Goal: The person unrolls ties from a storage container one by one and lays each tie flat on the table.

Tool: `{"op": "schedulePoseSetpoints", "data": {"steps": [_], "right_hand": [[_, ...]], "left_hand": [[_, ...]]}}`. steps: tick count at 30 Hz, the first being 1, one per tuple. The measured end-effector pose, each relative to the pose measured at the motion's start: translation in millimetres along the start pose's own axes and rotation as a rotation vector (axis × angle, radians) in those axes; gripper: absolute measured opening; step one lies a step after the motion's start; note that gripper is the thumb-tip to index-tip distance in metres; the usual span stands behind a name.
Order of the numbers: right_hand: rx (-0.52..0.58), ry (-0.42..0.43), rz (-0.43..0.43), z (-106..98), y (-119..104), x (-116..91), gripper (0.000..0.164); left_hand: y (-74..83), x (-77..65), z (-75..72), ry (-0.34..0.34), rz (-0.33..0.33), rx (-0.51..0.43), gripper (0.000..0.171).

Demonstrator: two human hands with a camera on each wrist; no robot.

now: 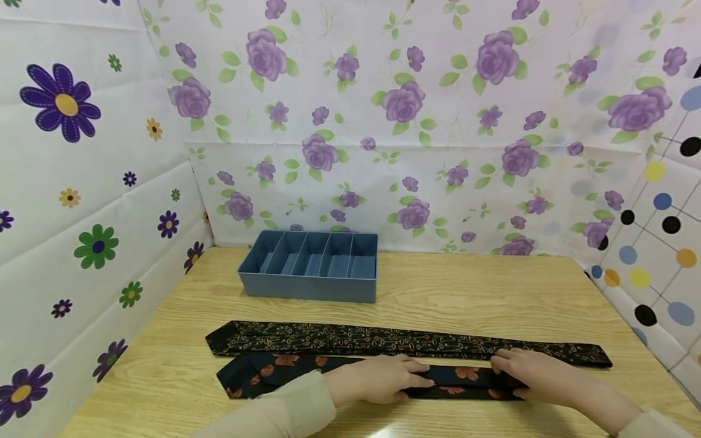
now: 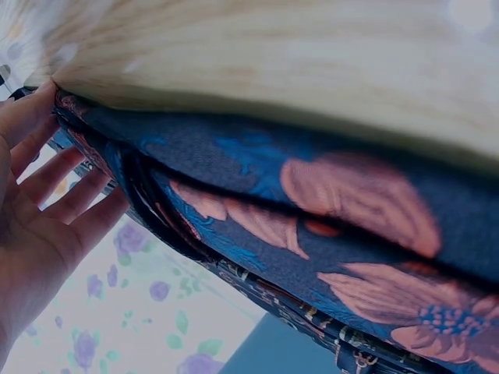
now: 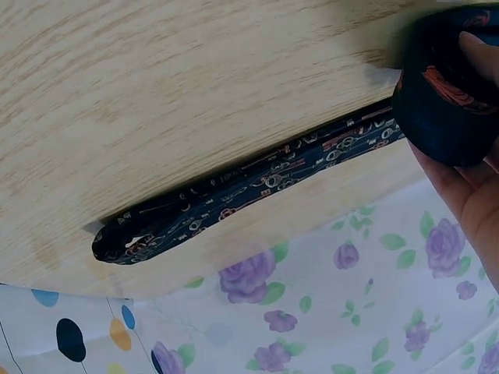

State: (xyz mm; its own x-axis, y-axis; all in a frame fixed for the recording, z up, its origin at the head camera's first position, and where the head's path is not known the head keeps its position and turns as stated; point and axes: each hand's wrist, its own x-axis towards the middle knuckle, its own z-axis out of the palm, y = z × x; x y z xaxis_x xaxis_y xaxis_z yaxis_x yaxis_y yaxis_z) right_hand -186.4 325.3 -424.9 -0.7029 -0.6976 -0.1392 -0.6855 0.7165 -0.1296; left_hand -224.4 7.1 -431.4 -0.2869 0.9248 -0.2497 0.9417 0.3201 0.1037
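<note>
A dark navy necktie with orange-pink flowers (image 1: 296, 369) lies lengthwise on the table, its wide pointed end to the left. My left hand (image 1: 380, 377) rests across its middle; in the left wrist view the fingers (image 2: 90, 191) are extended and spread along the tie. Toward the tie's right end, my right hand (image 1: 539, 374) grips a folded-over part. The right wrist view shows this fold as a rounded loop (image 3: 437, 117), with the thumb at its inside and fingers beneath. A second black necktie with a small key-like pattern (image 1: 378, 340) lies flat just behind the floral one.
A blue box (image 1: 312, 288) with several slim compartments stands behind the ties, left of centre. The wood-grain table (image 1: 465, 286) meets a flowered sheet (image 1: 350, 170) at the back. Patterned sheets also hang at the left and right sides.
</note>
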Motion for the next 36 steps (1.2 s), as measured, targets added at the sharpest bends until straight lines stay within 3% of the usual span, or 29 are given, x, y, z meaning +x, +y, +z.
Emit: {"op": "schedulePoseSetpoints", "data": {"steps": [14, 22, 36], "right_hand": [[-0.054, 0.013, -0.002, -2, -3, 3, 0.032], [-0.024, 0.013, -0.014, -3, -3, 2, 0.031], [-0.007, 0.012, -0.017, -5, -3, 1, 0.031]], "left_hand": [[-2.1, -6.0, -1.0, 0.032, 0.011, 0.057, 0.049], [0.5, 4.1, -2.8, 0.034, 0.003, 0.053, 0.043], [9.1, 23.4, -7.0, 0.012, 0.012, 0.12, 0.049]]}}
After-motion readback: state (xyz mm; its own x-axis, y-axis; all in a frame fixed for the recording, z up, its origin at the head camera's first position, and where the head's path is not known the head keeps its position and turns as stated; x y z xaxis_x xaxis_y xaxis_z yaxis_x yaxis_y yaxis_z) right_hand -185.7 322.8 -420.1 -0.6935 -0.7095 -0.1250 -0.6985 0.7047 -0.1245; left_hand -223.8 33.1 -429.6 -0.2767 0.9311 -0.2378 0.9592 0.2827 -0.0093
